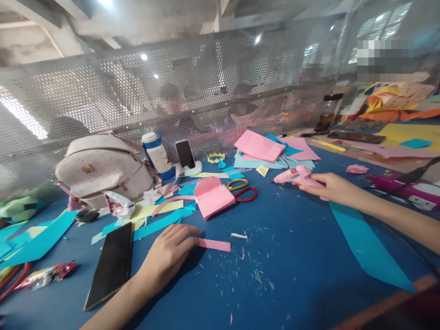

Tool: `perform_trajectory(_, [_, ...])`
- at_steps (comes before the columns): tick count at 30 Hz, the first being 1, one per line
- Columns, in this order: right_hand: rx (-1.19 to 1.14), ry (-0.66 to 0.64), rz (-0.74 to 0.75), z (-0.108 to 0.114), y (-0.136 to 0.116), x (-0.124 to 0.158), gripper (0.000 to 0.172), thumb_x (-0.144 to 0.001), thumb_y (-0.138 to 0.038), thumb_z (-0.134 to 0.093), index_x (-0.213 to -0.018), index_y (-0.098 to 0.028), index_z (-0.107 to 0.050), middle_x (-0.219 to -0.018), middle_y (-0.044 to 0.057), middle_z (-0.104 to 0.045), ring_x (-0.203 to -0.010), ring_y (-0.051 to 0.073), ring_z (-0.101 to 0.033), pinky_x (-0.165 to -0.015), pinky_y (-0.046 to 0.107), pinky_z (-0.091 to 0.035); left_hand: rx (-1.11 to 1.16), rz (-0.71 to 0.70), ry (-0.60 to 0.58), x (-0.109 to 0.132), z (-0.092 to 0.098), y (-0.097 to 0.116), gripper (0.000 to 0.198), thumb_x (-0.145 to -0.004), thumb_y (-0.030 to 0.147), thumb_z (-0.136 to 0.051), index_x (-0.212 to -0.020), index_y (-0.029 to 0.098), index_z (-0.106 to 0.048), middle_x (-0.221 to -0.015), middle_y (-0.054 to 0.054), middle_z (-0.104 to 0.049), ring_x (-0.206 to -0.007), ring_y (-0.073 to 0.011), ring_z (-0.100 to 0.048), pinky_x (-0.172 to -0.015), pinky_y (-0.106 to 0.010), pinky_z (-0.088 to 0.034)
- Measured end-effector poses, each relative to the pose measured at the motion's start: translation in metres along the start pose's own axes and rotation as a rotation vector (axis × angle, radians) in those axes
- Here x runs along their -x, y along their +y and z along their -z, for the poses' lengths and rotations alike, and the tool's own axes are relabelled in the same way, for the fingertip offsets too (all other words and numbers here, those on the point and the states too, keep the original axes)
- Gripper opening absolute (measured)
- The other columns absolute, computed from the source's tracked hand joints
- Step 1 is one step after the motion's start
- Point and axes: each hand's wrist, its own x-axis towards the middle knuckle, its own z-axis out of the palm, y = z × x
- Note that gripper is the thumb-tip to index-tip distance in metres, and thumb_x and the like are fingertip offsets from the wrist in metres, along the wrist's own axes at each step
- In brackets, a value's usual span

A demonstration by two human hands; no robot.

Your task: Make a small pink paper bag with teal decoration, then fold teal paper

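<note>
My left hand (172, 247) rests low over the blue table (302, 275), its fingers bent and closed on one end of a short pink paper strip (216, 245). The strip's free end points right, towards a small white stick (239, 236) and scattered paper scraps. On the right, my right hand (328, 185) is wrapped round the handle of a pink hot glue gun (294, 175), whose nozzle points left. A folded pink paper (213, 197) lies between the hands, beside scissors (246, 194) with red and yellow handles. Beneath my right forearm is a long blue paper strip (371, 245).
A dark phone (112, 263) lies left of my left hand. Behind it stand a pale backpack (103, 167), a bottle (158, 156) and a small phone on a stand (185, 155). A perforated metal screen (113, 91) runs along the back. A purple power strip (395, 184) lies far right.
</note>
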Motion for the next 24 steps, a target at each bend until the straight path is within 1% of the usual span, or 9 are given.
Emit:
perform_trajectory(3, [0.043,0.129,-0.001,0.006,-0.001,-0.004,0.055,-0.078,-0.062,-0.05,-0.093,-0.013,-0.068,-0.071,0.005,-0.065,-0.059,0.019,-0.055,-0.054,0.029,-0.039,0.016,0.03,0.02,-0.001,0.003,0.015,0.03,-0.092,0.004,-0.039,-0.108,0.017,-0.06,-0.11,-0.008,-0.067,-0.095,-0.0195,-0.062,-0.078,-0.037,-0.052])
perform_trajectory(5, [0.081,0.191,0.01,0.012,-0.011,0.0,0.061,-0.073,-0.071,-0.048,-0.088,-0.016,-0.07,-0.064,0.005,-0.064,-0.058,0.022,-0.056,-0.051,0.031,-0.038,0.048,0.014,-0.002,-0.004,0.003,0.029,0.032,-0.092,0.004,-0.04,-0.115,0.015,-0.06,-0.112,-0.008,-0.067,-0.098,-0.0188,-0.062,-0.083,-0.036,-0.052])
perform_trajectory(6, [0.083,0.155,0.039,0.014,-0.019,0.003,0.059,-0.073,-0.071,-0.05,-0.09,-0.019,-0.071,-0.071,0.005,-0.067,-0.061,0.023,-0.058,-0.052,0.031,-0.04,0.03,-0.01,0.004,-0.006,0.002,0.036,0.031,-0.093,0.007,-0.041,-0.116,0.014,-0.06,-0.113,-0.008,-0.068,-0.099,-0.0195,-0.063,-0.085,-0.037,-0.053])
perform_trajectory(8, [0.04,0.111,0.121,0.013,-0.037,0.011,0.056,-0.069,-0.073,-0.054,-0.085,-0.023,-0.073,-0.082,0.006,-0.072,-0.069,0.026,-0.063,-0.055,0.032,-0.043,-0.076,-0.012,0.031,-0.008,-0.001,0.047,0.03,-0.095,0.023,-0.047,-0.119,0.011,-0.061,-0.114,-0.009,-0.069,-0.101,-0.0232,-0.065,-0.086,-0.039,-0.054])
perform_trajectory(9, [0.011,0.043,0.158,0.011,-0.047,0.014,0.052,-0.069,-0.072,-0.055,-0.084,-0.025,-0.073,-0.08,0.005,-0.073,-0.067,0.025,-0.064,-0.055,0.032,-0.044,-0.121,-0.012,0.035,-0.008,-0.004,0.05,0.036,-0.095,0.033,-0.049,-0.119,0.01,-0.062,-0.114,-0.009,-0.07,-0.101,-0.0242,-0.065,-0.085,-0.039,-0.055])
perform_trajectory(12, [-0.063,-0.292,0.185,-0.006,-0.072,0.019,0.045,-0.08,-0.066,-0.048,-0.07,-0.027,-0.07,-0.049,0.001,-0.062,-0.045,0.02,-0.057,-0.048,0.031,-0.042,-0.212,-0.019,0.028,-0.007,-0.008,0.051,0.052,-0.092,0.053,-0.048,-0.118,0.011,-0.064,-0.114,-0.006,-0.071,-0.099,-0.0232,-0.067,-0.082,-0.036,-0.057])
perform_trajectory(15, [-0.19,-0.557,0.154,-0.027,-0.084,0.017,0.038,-0.081,-0.062,-0.051,-0.085,-0.028,-0.068,-0.047,-0.002,-0.059,-0.044,0.019,-0.057,-0.046,0.029,-0.043,-0.241,-0.042,0.032,-0.005,-0.011,0.046,0.059,-0.092,0.061,-0.04,-0.116,0.015,-0.066,-0.111,-0.003,-0.073,-0.097,-0.0204,-0.068,-0.08,-0.032,-0.057])
perform_trajectory(19, [-0.311,-0.724,0.024,-0.043,-0.086,0.01,0.041,-0.078,-0.061,-0.056,-0.099,-0.026,-0.062,-0.053,-0.004,-0.056,-0.044,0.016,-0.053,-0.041,0.025,-0.04,-0.251,-0.028,0.018,0.001,-0.016,0.042,0.05,-0.099,0.05,-0.034,-0.118,0.016,-0.066,-0.106,-0.002,-0.073,-0.096,-0.0179,-0.068,-0.083,-0.03,-0.055])
perform_trajectory(24, [-0.33,-0.882,-0.093,-0.05,-0.081,-0.002,0.04,-0.077,-0.06,-0.058,-0.095,-0.025,-0.057,-0.052,-0.004,-0.05,-0.043,0.013,-0.046,-0.039,0.023,-0.035,-0.235,0.003,-0.013,0.008,-0.026,0.045,0.037,-0.102,0.024,-0.033,-0.126,0.02,-0.061,-0.11,-0.001,-0.071,-0.104,-0.0157,-0.065,-0.1,-0.028,-0.047])
